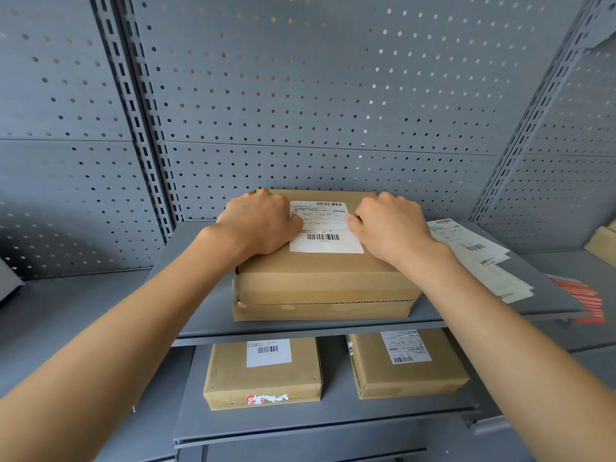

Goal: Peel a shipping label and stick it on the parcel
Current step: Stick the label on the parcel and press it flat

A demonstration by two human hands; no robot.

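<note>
Your parcel sits on the upper shelf, the shipping label flat on its top. Your left hand rests on the box with fingers curled under, thumb at the label's left edge; your right hand mirrors it at the right edge. Both sets of fingertips are hidden, so you cannot tell whether they grip anything. Spare label sheets lie to the right, partly behind your forearm, print unreadable.

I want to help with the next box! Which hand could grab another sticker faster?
Probably the right hand: the loose labels lie on the shelf just beside it. The left hand is across the parcel.
</note>
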